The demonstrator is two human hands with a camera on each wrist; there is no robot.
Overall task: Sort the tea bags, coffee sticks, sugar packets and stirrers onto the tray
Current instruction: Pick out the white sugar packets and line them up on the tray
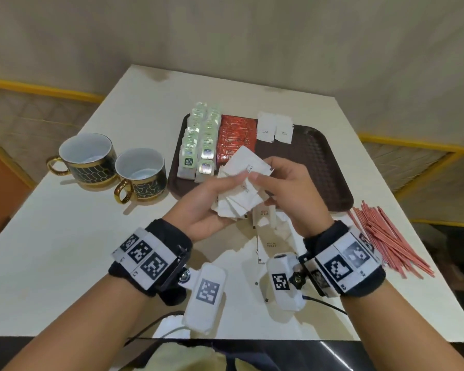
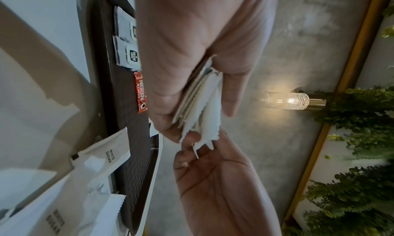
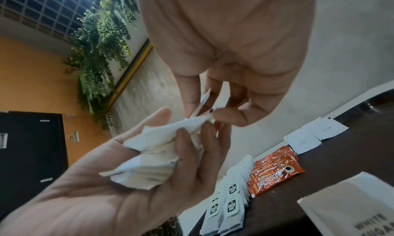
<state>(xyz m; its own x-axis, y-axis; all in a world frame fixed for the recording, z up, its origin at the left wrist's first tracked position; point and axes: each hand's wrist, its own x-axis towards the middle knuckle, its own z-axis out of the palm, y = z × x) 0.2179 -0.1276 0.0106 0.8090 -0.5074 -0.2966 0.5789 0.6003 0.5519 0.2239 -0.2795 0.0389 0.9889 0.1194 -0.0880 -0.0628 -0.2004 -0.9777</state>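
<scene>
My left hand (image 1: 214, 199) grips a fanned stack of white sugar packets (image 1: 239, 202) above the tray's near edge. My right hand (image 1: 281, 183) pinches the top packet (image 1: 248, 163) of that stack between thumb and fingers. The brown tray (image 1: 319, 167) holds two rows of tea bags (image 1: 198, 140) at its left, red coffee sticks (image 1: 235, 135) beside them, and two sugar packets (image 1: 273, 127) at the far edge. More sugar packets (image 1: 268, 236) lie on the table under my hands. Red stirrers (image 1: 386, 236) lie heaped to the right of the tray. In the wrist views the packet stack (image 2: 198, 101) (image 3: 149, 168) sits between my curled fingers.
Two dark, gold-handled cups (image 1: 89, 159) (image 1: 140, 175) stand left of the tray. The white table (image 1: 65, 236) ends close to my body at the near edge. The tray's right half is bare. Yellow railings run behind the table.
</scene>
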